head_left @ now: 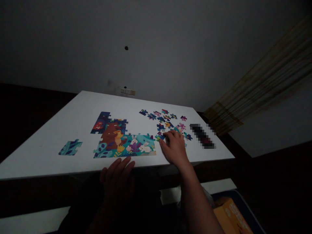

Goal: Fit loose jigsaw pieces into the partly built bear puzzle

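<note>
Right grip (173,148) curved on loose pieces (165,121), hold unclear; left grip (117,177) open, wide at near edge of surface (60,125), below puzzle section (122,144).

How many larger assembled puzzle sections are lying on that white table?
2. The big section sits mid-table, just left of the right hand; a smaller teal section lies apart near the left of the white table. Small joined bits may hide among the loose pieces.
</note>
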A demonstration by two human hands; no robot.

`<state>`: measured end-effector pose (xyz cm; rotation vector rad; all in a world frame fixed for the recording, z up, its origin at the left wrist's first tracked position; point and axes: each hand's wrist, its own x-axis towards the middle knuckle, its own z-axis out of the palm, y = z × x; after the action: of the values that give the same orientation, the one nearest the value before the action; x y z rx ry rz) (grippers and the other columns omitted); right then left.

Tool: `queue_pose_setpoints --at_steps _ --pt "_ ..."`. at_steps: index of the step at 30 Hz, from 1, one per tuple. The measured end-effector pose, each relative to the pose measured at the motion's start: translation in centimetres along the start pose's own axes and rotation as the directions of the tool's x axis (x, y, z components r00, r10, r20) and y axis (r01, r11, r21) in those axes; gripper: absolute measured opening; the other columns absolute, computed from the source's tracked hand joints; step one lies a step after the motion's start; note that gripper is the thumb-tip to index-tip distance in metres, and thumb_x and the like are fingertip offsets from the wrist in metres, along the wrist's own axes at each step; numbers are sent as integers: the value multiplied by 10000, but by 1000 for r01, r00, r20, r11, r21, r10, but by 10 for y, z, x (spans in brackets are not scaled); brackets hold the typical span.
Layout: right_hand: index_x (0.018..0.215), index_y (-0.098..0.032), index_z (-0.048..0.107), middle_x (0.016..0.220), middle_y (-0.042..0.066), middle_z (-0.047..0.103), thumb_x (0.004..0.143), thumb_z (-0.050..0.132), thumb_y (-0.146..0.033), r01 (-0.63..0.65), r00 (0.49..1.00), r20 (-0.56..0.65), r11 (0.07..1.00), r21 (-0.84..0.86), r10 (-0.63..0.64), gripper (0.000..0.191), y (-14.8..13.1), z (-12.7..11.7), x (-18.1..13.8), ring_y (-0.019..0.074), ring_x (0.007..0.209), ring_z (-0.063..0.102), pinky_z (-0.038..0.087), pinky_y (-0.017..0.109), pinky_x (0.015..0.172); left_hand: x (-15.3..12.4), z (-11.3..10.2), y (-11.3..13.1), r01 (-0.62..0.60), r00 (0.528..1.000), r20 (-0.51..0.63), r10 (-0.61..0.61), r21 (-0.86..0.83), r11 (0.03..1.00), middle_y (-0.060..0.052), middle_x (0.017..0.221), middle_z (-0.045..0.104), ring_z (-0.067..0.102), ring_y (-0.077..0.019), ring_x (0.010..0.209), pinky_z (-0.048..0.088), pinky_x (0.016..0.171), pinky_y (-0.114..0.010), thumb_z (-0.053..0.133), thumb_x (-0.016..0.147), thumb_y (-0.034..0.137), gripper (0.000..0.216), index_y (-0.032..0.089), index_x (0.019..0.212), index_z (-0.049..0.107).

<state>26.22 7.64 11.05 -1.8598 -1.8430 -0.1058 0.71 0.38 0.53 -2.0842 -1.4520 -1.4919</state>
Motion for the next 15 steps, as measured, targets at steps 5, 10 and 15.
queue_pose_setpoints --at_steps 5,10,15 --pt "1263 -222 680 1256 137 701 968 654 -414 36 999 -35 987 156 -31 353 4 -3 -3 346 1241 572 470 520 1095 -1 0 -1 6 1000 9 -6 5 1000 -59 1282 799 634 -280 1302 161 1312 -525 665 952 240 363 299 1306 715" --pt "1284 -200 659 1111 112 733 974 611 -359 -12 1000 -5 969 248 14 352 -1 -9 -4 310 1083 640 491 466 986 -1 -1 -1 0 1000 18 0 7 1000 -58 1285 798 639 -278 1303 167 1306 -524 671 944 227 381 306 1315 706" --pt "1267 -201 677 992 63 739 984 560 -320 -35 999 10 942 334 34 329 -6 -16 -4 248 912 680 485 368 845 0 -2 -1 -10 1000 20 10 7 1000 -66 1293 797 643 -272 1305 168 1310 -510 675 940 228 387 299 1320 702"
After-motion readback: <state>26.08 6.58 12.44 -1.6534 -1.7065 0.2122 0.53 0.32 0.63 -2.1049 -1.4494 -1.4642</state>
